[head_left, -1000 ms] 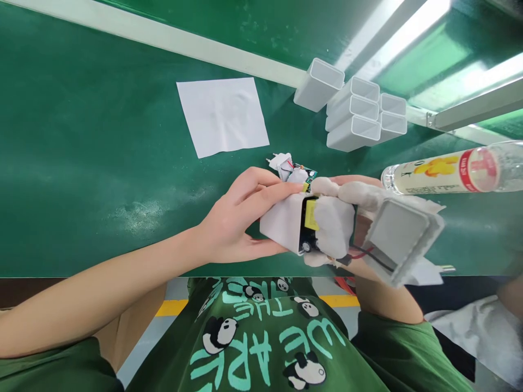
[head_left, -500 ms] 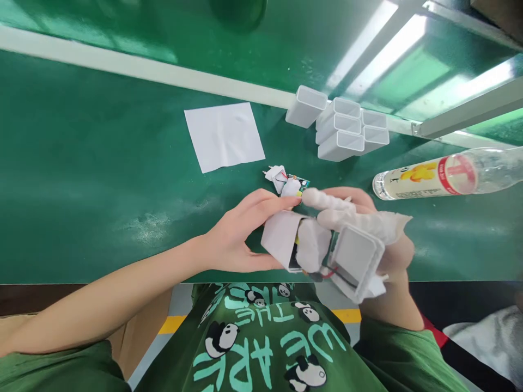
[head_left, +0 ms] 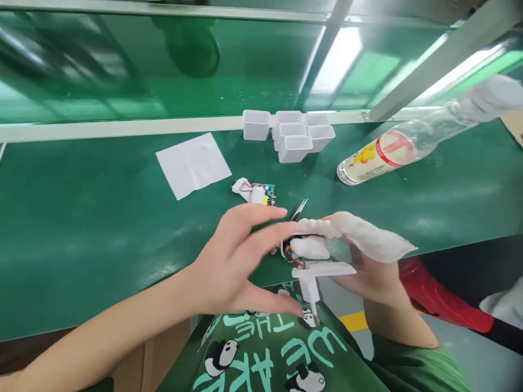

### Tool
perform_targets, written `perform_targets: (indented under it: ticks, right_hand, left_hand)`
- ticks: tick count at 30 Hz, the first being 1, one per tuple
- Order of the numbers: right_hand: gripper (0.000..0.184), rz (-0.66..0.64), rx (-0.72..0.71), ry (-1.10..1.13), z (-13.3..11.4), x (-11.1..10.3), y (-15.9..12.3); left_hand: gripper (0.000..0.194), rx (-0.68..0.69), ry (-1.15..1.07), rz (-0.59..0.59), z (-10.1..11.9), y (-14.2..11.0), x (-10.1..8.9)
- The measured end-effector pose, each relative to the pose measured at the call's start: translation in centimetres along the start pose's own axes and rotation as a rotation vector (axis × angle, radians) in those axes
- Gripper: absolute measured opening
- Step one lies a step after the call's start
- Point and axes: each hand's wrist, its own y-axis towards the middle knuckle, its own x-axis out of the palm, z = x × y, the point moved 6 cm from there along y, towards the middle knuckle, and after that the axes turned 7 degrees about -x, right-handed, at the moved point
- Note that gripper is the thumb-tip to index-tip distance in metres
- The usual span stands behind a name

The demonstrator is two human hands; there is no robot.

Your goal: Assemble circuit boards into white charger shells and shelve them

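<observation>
My right hand (head_left: pixel 373 277), with white finger covers (head_left: pixel 368 237) on some fingers, grips a circuit board assembly (head_left: pixel 310 247) above the table's front edge. A white padded lump lies along it, and a red wire runs to a white plastic end piece (head_left: pixel 327 269) on the near side. My left hand (head_left: pixel 232 256) is spread open just left of the assembly, thumb and fingers apart; whether a fingertip touches it I cannot tell. Beyond my left fingers a second circuit board (head_left: pixel 267 191) with a white end piece and wires lies on the table, partly hidden.
A white sheet (head_left: pixel 194 166) lies on the green table (head_left: pixel 81 218) at left. Several translucent plastic cases (head_left: pixel 295 149) stand along the white rail (head_left: pixel 122 129). A labelled plastic bottle (head_left: pixel 379 155) is at the right, below a metal post (head_left: pixel 441 60).
My left hand has come off the white wrapping and opened. The assembly in my right hand has turned, its end piece now edge-on. The head view has tilted and shifted.
</observation>
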Motion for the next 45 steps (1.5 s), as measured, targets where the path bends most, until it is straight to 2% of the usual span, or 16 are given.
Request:
perform_targets:
  ticks: [4,7,10,13,16,20,22,28,30,32,35,40,45]
  right_hand:
    - [0.069,0.179,-0.004,-0.087,0.5,-0.3,-2.7]
    - [0.072,0.291,0.046,-0.142,1.6,-0.7,-4.1]
    - [0.072,0.356,0.083,-0.181,2.3,-1.3,-5.0]
    - [0.063,0.381,0.092,-0.213,2.5,-1.9,-5.2]
    - [0.054,0.385,0.088,-0.181,2.6,-2.1,-5.2]
    - [0.056,0.428,0.077,-0.154,2.9,-2.2,-5.6]
    - [0.057,0.443,0.087,-0.146,3.2,-2.1,-6.0]
    - [0.053,0.461,0.122,-0.122,3.9,-2.0,-6.6]
    - [0.049,0.450,0.123,-0.113,3.9,-1.9,-6.5]
    - [0.047,0.445,0.129,-0.109,3.8,-1.9,-6.7]
    - [0.051,0.470,0.162,-0.085,3.8,-1.7,-7.4]
    - [0.057,0.566,0.191,-0.045,4.0,-0.7,-9.3]
    - [0.050,0.563,0.312,-0.033,4.5,0.0,-10.3]
  left_hand:
    - [0.057,0.213,0.331,0.106,4.1,1.9,2.1]
    - [0.033,0.241,0.391,0.093,4.9,2.7,3.8]
    - [0.039,0.169,0.320,0.061,4.0,3.2,4.7]
    - [0.050,0.134,0.271,0.016,3.2,3.5,5.3]
    - [0.048,0.196,0.322,-0.006,3.2,3.8,6.0]
    - [0.033,0.319,0.439,0.056,3.8,3.8,6.6]
    - [0.028,0.338,0.430,0.046,3.7,3.6,6.9]
    - [0.032,0.237,0.321,-0.067,2.9,2.9,7.5]
    - [0.033,0.206,0.313,-0.034,2.9,2.9,7.3]
    - [0.036,0.160,0.308,0.055,2.8,3.0,6.8]
    - [0.042,0.037,0.301,0.147,2.5,3.3,6.3]
    - [0.048,-0.212,0.141,0.083,2.1,3.6,6.5]
    - [0.037,-0.155,0.161,0.082,3.3,3.9,6.6]
